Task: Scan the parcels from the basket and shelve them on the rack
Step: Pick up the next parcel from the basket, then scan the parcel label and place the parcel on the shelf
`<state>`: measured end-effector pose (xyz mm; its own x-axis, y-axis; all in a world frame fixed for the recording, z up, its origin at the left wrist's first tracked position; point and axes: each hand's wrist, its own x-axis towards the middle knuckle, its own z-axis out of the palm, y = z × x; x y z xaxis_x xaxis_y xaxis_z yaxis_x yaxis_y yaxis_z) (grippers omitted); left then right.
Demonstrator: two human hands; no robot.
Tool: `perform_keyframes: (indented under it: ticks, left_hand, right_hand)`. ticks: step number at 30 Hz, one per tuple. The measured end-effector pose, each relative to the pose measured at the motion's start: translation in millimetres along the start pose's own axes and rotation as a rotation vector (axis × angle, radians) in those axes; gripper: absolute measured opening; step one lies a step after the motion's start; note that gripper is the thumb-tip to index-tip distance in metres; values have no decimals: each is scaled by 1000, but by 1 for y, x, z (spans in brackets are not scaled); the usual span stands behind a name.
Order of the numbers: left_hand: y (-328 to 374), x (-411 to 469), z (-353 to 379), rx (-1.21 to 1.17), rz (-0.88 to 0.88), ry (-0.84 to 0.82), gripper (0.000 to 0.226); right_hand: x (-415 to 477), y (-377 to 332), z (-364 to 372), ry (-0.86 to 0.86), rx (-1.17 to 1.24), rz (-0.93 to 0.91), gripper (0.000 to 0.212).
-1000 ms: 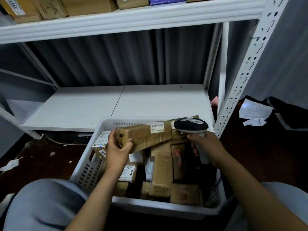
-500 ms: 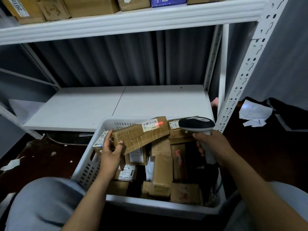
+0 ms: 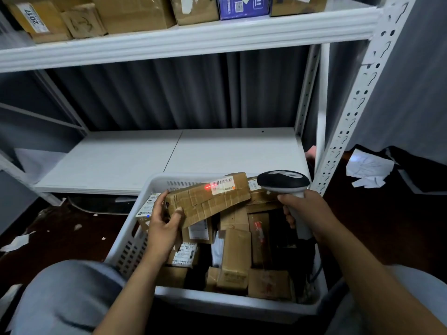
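Laser dot (image 3: 208,187) slid left of label (image 3: 222,184) | left hand (image 3: 162,226) grips parcel (image 3: 208,204) | right hand (image 3: 308,213) grips scanner (image 3: 283,181)

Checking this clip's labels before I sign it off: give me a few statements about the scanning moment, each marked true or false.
1. The left hand holds a long cardboard parcel over the basket. True.
2. The scanner is in the left hand. False: the right hand grips it.
3. A red scan light shows on the held parcel. True.
4. The blue box stands in the basket. False: the blue box stands on the upper shelf.
5. The basket holds no other parcels. False: many parcels lie in it.
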<state>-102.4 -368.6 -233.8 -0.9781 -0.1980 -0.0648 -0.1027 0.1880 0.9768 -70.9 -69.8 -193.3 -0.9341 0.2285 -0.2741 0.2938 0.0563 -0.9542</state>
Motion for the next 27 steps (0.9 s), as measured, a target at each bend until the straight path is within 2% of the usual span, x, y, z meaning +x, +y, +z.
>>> perform_keyframes:
  ticks: [5, 11, 18, 27]
  left_hand:
    - [13, -3, -7, -75, 14, 50, 41]
    - [46, -1, -33, -90, 106, 117, 42]
    - [105, 9, -86, -180, 272, 261, 42]
    - [180, 22, -164, -98, 498, 455, 53]
  right_hand:
    - [-6, -14, 14, 0, -110, -58, 18]
    - [-24, -67, 58, -47, -204, -198, 13]
    - [-44, -152, 112, -25, -278, -351, 12]
    - [-80, -251, 184, 37, -414, -558, 16]
